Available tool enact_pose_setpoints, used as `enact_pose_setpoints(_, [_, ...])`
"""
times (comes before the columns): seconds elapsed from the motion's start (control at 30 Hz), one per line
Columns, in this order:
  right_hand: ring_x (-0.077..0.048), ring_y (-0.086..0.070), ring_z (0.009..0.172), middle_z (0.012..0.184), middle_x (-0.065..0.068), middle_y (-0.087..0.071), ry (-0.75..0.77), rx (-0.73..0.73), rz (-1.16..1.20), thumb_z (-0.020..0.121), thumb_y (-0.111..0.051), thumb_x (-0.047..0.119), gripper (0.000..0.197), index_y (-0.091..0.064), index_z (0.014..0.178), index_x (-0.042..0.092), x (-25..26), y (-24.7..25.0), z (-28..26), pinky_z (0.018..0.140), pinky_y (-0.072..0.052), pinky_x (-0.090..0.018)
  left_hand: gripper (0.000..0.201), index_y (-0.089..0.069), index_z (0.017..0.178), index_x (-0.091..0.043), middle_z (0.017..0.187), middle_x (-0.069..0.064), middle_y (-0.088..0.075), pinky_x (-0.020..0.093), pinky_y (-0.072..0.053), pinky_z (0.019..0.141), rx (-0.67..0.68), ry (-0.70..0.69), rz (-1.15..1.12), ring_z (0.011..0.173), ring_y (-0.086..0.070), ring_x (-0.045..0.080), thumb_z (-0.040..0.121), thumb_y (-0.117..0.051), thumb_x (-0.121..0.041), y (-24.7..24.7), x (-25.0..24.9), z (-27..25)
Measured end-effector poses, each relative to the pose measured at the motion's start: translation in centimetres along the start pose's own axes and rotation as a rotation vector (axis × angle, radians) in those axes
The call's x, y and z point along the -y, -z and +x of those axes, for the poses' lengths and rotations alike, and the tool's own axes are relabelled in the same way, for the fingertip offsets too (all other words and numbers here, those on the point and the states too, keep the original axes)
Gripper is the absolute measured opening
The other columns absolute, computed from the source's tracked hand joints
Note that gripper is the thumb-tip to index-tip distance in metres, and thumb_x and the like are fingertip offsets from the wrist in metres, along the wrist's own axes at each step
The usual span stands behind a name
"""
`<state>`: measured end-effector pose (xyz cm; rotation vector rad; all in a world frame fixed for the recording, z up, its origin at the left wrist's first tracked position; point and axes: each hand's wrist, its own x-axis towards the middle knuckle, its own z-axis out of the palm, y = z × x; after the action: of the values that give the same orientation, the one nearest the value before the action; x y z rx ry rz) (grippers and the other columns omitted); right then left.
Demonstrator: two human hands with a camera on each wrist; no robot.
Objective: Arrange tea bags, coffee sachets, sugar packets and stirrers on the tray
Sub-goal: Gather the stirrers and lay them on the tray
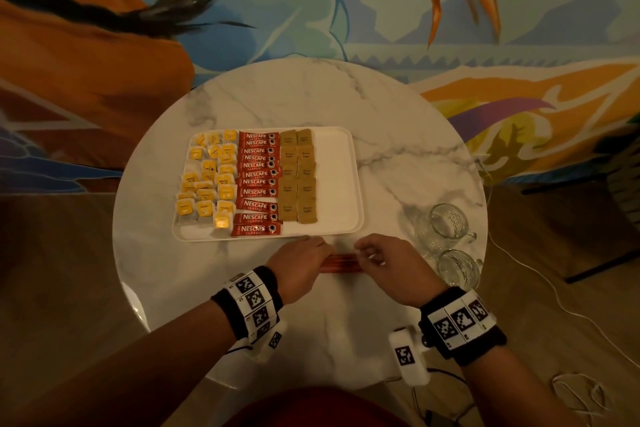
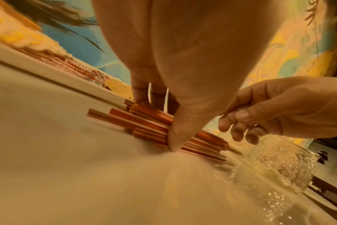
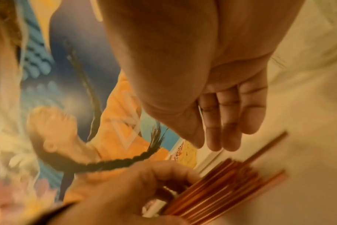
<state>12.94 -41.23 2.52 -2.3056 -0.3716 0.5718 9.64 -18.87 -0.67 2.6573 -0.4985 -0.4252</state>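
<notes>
A bundle of thin red-orange stirrers (image 1: 343, 262) lies on the marble table just in front of the white tray (image 1: 337, 163). My left hand (image 1: 311, 250) grips the bundle, thumb on the near side and fingers on the far side (image 2: 164, 121). My right hand (image 1: 367, 250) hovers at the stirrers' right ends with relaxed fingers (image 3: 217, 140) and holds nothing. On the tray lie yellow tea bags (image 1: 207, 180) at the left, red coffee sachets (image 1: 258, 180) in a column, and brown sugar packets (image 1: 298, 177) in two columns. The tray's right third is bare.
Two glass mugs (image 1: 446, 225) (image 1: 459, 267) stand on the table right of my right hand, close to the stirrers' ends (image 2: 279, 159). The round table (image 1: 311, 97) ends just beyond them. A painted wall rises behind; cables trail on the floor at the right.
</notes>
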Motion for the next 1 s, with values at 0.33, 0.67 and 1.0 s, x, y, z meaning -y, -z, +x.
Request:
enact_pose_setpoints(0.33, [-0.022,-0.05,0.113,0.129,0.001,-0.051,0.205,0.209,-0.557,0.076,-0.071,0.055,0.074,-0.043,0.141,0.032,1.9,-3.5,1.8,0.094,-0.047,-0.039,0.054,-0.054,0.129,-0.023,0.124,0.001,-0.053,0.036,-0.045,0.096,0.066,0.111,0.142,0.11,-0.05,0.02,0.084,-0.07,-0.048,1.0,0.8,-1.2])
enact_pose_setpoints(0.67, [-0.028,-0.059,0.099,0.11,-0.007,-0.061,0.321,0.294,-0.612,0.093,-0.059,0.034,0.032,-0.061,0.118,0.016,2.7,-4.4,3.1,0.077,-0.047,-0.039,0.02,-0.065,0.11,-0.023,0.101,0.001,-0.064,0.035,-0.053,0.083,0.099,0.17,-0.01,0.088,-0.061,0.019,0.094,-0.062,-0.033,0.6,-0.1,-1.7])
enact_pose_setpoints(1.0, [-0.027,-0.06,0.096,0.108,-0.006,-0.061,0.32,0.334,-0.554,0.092,-0.059,0.032,0.028,-0.062,0.116,0.018,2.8,-3.9,3.1,0.078,-0.049,-0.04,0.023,-0.064,0.116,-0.028,0.103,0.0,-0.064,0.036,-0.052,0.086,0.084,0.183,-0.036,0.09,-0.061,0.018,0.094,-0.065,-0.034,0.8,-0.1,-1.9])
